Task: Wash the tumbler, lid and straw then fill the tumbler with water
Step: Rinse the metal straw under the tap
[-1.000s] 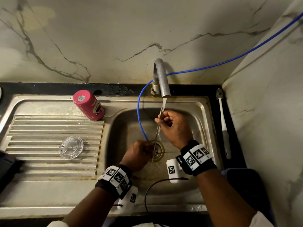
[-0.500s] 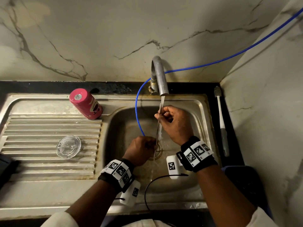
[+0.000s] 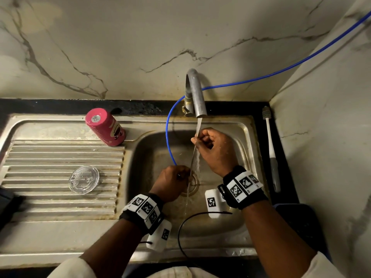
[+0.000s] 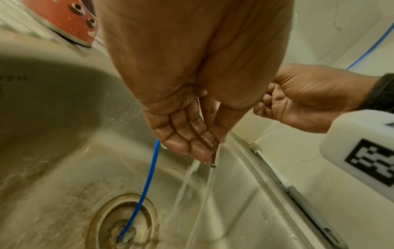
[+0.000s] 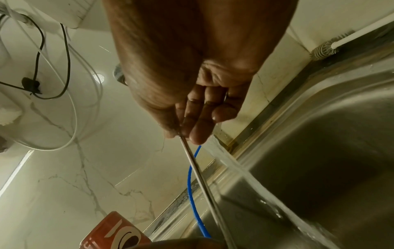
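Note:
A thin metal straw point(image 3: 193, 157) point(image 5: 197, 170) stands nearly upright in the sink basin point(image 3: 236, 223) under the running tap point(image 3: 195, 93). My right hand point(image 3: 213, 148) point(image 5: 192, 124) pinches its top end just below the spout. My left hand point(image 3: 172, 182) point(image 4: 202, 143) holds its lower end above the drain point(image 4: 123, 222), fingers and thumb closed around it. Water runs down along the straw. The pink tumbler point(image 3: 105, 127) stands upside down on the sink's back left rim. The clear lid point(image 3: 84, 179) lies flat on the ribbed drainboard.
A blue hose point(image 3: 167, 137) comes along the wall and drops into the drain. A white bottle brush point(image 3: 271, 149) lies on the black counter right of the sink. A marble wall stands close on the right. A dark object point(image 3: 8, 205) sits at the drainboard's left edge.
Both hands keep their hold on the straw under the stream. The right hand has slid a little up toward the spout; the left hand stays near the drain.

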The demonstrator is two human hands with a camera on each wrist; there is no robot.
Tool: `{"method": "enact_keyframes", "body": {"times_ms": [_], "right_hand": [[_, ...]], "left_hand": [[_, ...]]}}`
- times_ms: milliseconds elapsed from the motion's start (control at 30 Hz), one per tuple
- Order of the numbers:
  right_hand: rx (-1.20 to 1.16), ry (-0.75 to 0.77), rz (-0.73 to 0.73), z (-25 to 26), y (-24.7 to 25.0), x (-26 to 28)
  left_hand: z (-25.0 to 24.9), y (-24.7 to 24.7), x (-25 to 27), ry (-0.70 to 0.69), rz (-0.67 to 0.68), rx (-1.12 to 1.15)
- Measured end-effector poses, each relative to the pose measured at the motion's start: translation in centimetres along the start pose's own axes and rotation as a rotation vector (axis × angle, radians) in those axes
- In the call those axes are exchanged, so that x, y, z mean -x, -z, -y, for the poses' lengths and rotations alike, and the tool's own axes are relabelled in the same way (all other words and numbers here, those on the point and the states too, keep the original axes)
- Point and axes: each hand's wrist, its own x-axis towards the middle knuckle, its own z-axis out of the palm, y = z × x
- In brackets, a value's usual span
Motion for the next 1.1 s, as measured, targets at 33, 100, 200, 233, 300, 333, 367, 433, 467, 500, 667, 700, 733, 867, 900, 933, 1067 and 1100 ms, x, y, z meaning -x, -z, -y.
{"method": "enact_keyframes", "body": {"times_ms": [33,100,200,233,300,333,367,433,467,500,667,700,733,867,900,933,1067,1100], "right_hand": [[-0.003,-0.011,-0.006,0.0,-0.1,0.0],[-0.029,-0.074,0.023,-0.3,-0.9,0.2],[-0.023,-0.233,0.161,-1.3,-2.5,1.6],[-0.015,-0.285,0.184,-1.7,-3.1,2.2],[-0.094,-0.405,0.206,-1.9,-3.5,2.5],[-0.192,-0.466,0.217,-1.5,-3.5,2.1],[-0.301,-0.513,0.21,-1.0,-3.2,1.5],[-0.428,-0.552,0.104,-0.2,-1.9,-0.6],[-0.441,-0.551,0.039,0.2,-1.2,-1.6],[-0.44,-0.542,-0.003,0.5,-0.7,-2.2],[-0.389,-0.52,0.203,1.8,-2.7,-0.7],[-0.387,-0.53,0.218,1.7,-2.6,-1.0],[-0.39,-0.54,0.175,1.3,-2.1,-1.7],[-0.526,-0.611,-0.128,-0.2,1.5,-5.1],[-0.52,-0.607,-0.142,-0.2,1.4,-5.2],[-0.485,-0.583,-0.115,0.3,1.1,-4.9],[-0.378,-0.488,0.183,1.9,-0.2,-3.3],[-0.357,-0.479,0.202,1.9,0.0,-3.3]], "left_hand": [[-0.1,0.0,0.0,0.003,-0.009,0.019],[-0.4,0.1,0.0,-0.018,-0.049,0.058],[-0.9,0.6,-0.6,-0.063,-0.16,0.052],[-1.0,0.7,-0.8,-0.064,-0.181,0.03],[-1.4,0.9,-1.0,-0.065,-0.198,0.018],[-1.5,1.0,-0.9,-0.084,-0.215,0.024],[-1.6,1.2,-0.9,-0.11,-0.237,0.028],[-1.8,1.5,-0.9,-0.158,-0.269,0.009],[-2.0,1.7,-1.0,-0.176,-0.279,-0.005],[-2.3,1.9,-1.2,-0.194,-0.289,-0.01],[-3.2,3.6,-2.3,-0.252,-0.323,-0.022],[-3.2,3.7,-2.3,-0.256,-0.313,-0.03],[-3.2,3.8,-2.2,-0.257,-0.304,-0.032],[-3.4,3.5,-1.9,-0.268,-0.211,-0.06],[-3.6,3.5,-2.0,-0.267,-0.217,-0.064],[-3.6,3.6,-2.2,-0.255,-0.241,-0.053],[-3.8,4.3,-3.3,-0.191,-0.349,-0.029],[-3.9,4.4,-3.7,-0.181,-0.352,-0.043]]}}
